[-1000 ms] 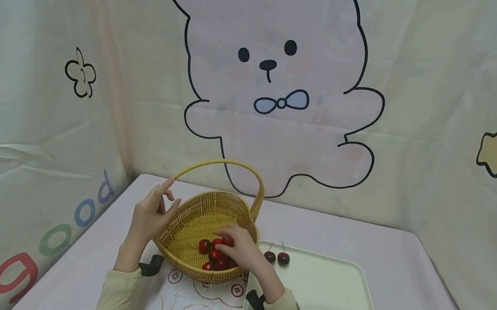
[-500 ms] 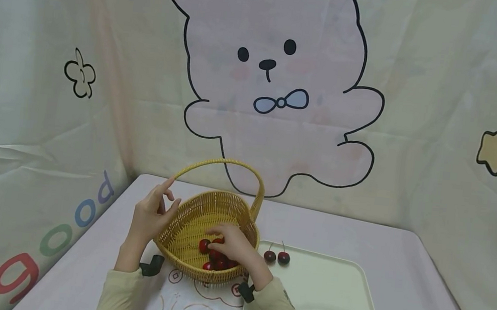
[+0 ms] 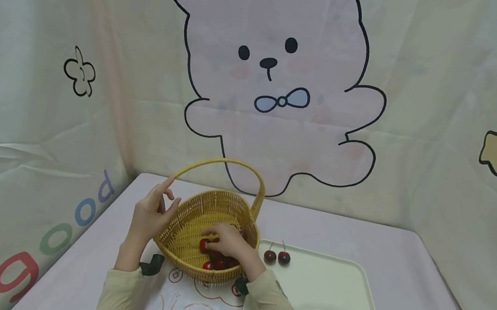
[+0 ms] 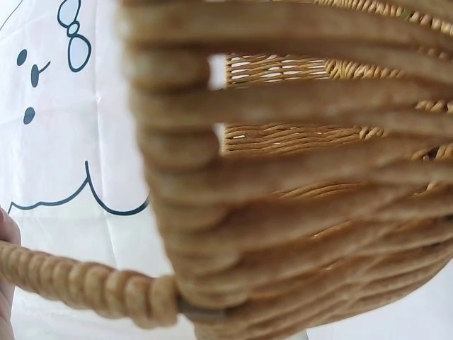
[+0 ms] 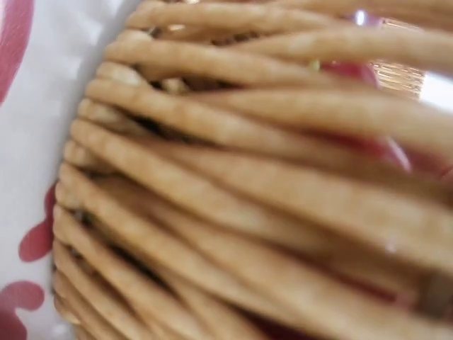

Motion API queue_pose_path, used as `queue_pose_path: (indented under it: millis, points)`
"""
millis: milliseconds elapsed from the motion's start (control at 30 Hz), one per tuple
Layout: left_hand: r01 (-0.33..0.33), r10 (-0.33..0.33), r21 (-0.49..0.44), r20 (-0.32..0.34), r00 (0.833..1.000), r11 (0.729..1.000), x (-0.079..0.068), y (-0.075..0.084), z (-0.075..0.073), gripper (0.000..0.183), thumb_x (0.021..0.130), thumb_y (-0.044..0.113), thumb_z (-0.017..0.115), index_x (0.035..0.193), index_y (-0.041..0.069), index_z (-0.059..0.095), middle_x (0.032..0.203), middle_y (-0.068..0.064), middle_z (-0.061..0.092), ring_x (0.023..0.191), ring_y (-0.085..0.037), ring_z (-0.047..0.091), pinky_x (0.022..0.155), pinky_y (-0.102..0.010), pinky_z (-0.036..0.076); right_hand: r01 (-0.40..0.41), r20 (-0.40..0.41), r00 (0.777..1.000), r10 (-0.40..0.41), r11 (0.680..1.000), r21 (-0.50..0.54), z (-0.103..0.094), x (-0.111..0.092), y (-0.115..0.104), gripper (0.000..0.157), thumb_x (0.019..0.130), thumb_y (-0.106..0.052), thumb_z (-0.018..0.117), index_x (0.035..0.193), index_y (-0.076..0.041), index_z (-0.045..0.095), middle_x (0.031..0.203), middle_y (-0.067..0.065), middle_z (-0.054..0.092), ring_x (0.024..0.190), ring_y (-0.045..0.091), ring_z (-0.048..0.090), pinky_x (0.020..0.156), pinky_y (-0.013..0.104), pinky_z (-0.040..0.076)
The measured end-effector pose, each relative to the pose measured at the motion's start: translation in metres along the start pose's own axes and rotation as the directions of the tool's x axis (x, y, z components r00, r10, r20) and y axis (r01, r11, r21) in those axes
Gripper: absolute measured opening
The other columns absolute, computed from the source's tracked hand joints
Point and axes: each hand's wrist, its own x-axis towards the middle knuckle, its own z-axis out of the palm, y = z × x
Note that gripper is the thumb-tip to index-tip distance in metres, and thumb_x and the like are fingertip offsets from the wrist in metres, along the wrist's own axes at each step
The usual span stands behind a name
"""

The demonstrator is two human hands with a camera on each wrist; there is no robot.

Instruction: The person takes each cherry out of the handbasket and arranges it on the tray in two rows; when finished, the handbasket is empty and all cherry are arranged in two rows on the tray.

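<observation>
A yellow wicker basket [image 3: 183, 229] with an arched handle [image 3: 229, 161] stands tilted toward me. The left hand [image 3: 150, 213] grips the handle's left end, beside the rim; in the left wrist view only a sliver of that hand shows behind the handle [image 4: 92, 283]. Several red cherries lie in the basket's near right part. The right hand [image 3: 228, 241] reaches in over them, its thumb and fingertips around the leftmost cherry [image 3: 203, 245]. Another cherry [image 3: 208, 265] shows below; the rest are partly hidden by the hand. Blurred basket wall [image 5: 233, 163] fills most of the right wrist view.
To the right lies a cream tray [image 3: 325, 294], with two dark stemmed cherries [image 3: 270, 256] near its far left corner. A printed white mat [image 3: 196, 306] lies in front of the basket. Fabric walls [image 3: 411, 167] with cartoon drawings surround the table.
The right hand has moved left inside the basket, over the cherries, to the leftmost one. The left hand and the basket have stayed in place.
</observation>
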Motion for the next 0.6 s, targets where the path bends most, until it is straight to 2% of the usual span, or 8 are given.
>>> queue_pose_path:
  millis: [133, 267, 400, 600]
  points:
    - [-0.003, 0.003, 0.002, -0.003, 1.0, 1.0, 0.0004, -0.0001, 0.0007, 0.048, 0.091, 0.028, 0.054, 0.134, 0.008, 0.046, 0.083, 0.0, 0.056, 0.053, 0.002, 0.032, 0.045, -0.014, 0.032, -0.013, 0.018, 1.0, 0.012, 1.0, 0.003, -0.0001, 0.0018, 0.0009, 0.031, 0.083, -0.017, 0.068, 0.114, -0.013, 0.066, 0.113, -0.002, 0.065, 0.106, 0.013, 0.058, 0.09, 0.028, 0.045]
    - [-0.006, 0.006, -0.002, -0.007, 1.0, 1.0, 0.0004, -0.0002, 0.0006, 0.048, 0.092, 0.032, 0.051, 0.133, 0.008, 0.046, 0.083, 0.001, 0.055, 0.052, 0.003, 0.032, 0.045, -0.013, 0.032, -0.017, 0.033, 0.999, 0.017, 1.0, 0.0, 0.0002, 0.0029, 0.001, 0.031, 0.083, -0.015, 0.069, 0.114, -0.014, 0.067, 0.113, -0.001, 0.065, 0.104, 0.014, 0.059, 0.09, 0.028, 0.045]
    - [-0.006, 0.006, -0.012, -0.005, 1.0, 1.0, 0.0002, -0.0002, 0.0002, 0.049, 0.088, 0.022, 0.058, 0.133, 0.008, 0.046, 0.084, 0.001, 0.055, 0.052, 0.003, 0.032, 0.045, -0.013, 0.032, -0.006, 0.044, 0.999, 0.008, 0.999, -0.049, 0.001, 0.0042, 0.0005, 0.03, 0.082, -0.016, 0.069, 0.113, -0.016, 0.068, 0.113, -0.004, 0.065, 0.104, 0.011, 0.059, 0.093, 0.03, 0.043]
    - [0.009, -0.009, -0.007, 0.005, 1.0, 1.0, 0.0002, 0.0008, -0.0004, 0.062, 0.076, 0.004, 0.066, 0.134, 0.009, 0.045, 0.084, 0.001, 0.055, 0.053, 0.003, 0.032, 0.046, -0.013, 0.032, 0.018, 0.038, 0.999, -0.014, 0.994, -0.109, 0.0023, 0.0053, 0.0008, 0.029, 0.083, -0.02, 0.069, 0.112, -0.02, 0.068, 0.11, -0.008, 0.066, 0.104, 0.009, 0.058, 0.097, 0.037, 0.038]
